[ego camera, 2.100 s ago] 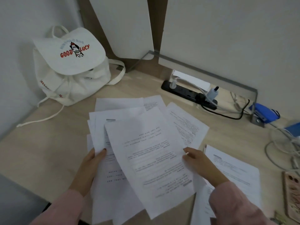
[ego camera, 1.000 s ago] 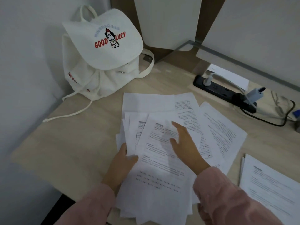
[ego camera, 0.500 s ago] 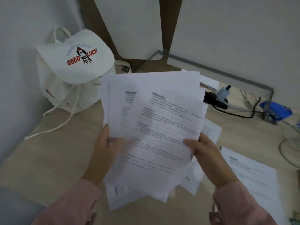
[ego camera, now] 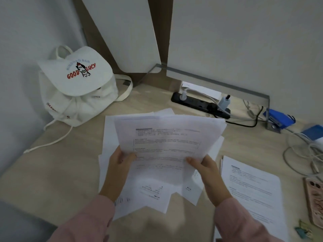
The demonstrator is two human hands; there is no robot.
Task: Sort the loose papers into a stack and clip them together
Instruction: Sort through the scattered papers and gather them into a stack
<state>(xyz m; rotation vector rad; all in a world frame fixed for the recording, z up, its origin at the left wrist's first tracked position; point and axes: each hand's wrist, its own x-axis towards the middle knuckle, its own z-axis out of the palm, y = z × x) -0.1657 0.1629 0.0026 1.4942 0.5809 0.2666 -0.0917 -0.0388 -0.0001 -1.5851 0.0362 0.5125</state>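
Note:
A loose bundle of printed white papers (ego camera: 167,137) is held up above the desk, sheets fanned and uneven at the lower edges. My left hand (ego camera: 118,165) grips its left side with the thumb on the front sheet. My right hand (ego camera: 206,170) grips the right side, thumb on top. Another stack of printed papers (ego camera: 251,187) lies flat on the desk at the right. Small green binder clips (ego camera: 303,229) lie at the lower right edge, blurred.
A white drawstring backpack (ego camera: 76,88) stands at the back left against the wall. A black power strip (ego camera: 201,104) with plugs and cables runs along the back. A blue stapler (ego camera: 279,119), tangled cables (ego camera: 304,154) and a pink phone (ego camera: 314,199) sit at the right.
The papers were gathered from the desk and lifted in both hands. Since half a second ago the bundle has lowered and the sheets have drawn closer together.

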